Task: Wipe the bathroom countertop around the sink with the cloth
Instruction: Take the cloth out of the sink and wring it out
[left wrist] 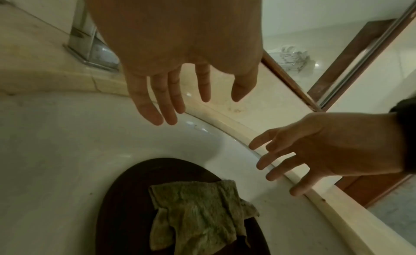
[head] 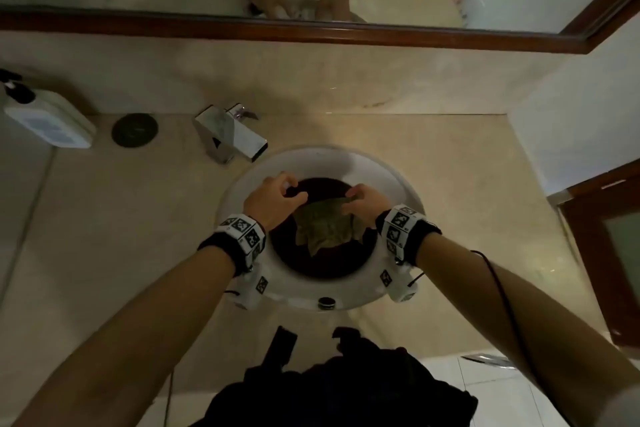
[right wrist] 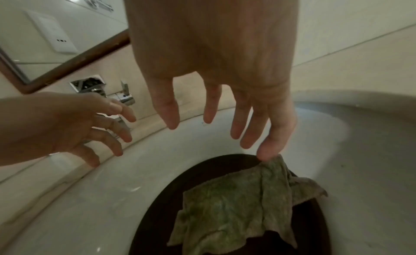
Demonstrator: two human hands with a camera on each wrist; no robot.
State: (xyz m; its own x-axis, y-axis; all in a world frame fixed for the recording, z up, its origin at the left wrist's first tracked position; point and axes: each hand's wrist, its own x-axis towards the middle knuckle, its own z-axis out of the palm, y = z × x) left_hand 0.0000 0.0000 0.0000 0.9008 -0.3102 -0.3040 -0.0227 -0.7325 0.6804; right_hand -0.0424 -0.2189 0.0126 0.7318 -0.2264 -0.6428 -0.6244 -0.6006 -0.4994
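Soft, limp cloth (right wrist: 236,205) in the sink (head: 242,180); right hand (right wrist: 225,80) pinches its 12 o'clock corner, left hand (left wrist: 180,63) spread, empty.

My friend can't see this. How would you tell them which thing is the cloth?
Find the round white sink set into the beige countertop, below the mirror. Look into its dark bottom: the cloth lies there between both hands. It is the only green, crumpled, soft thing; everything around it is hard and smooth.

A white rectangular soap dispenser with a black pump (head: 48,118) stands at the back left. Beside it lies a dark round disc (head: 134,130), then a square chrome faucet (head: 230,135). A wood-framed mirror (head: 311,29) hangs above.
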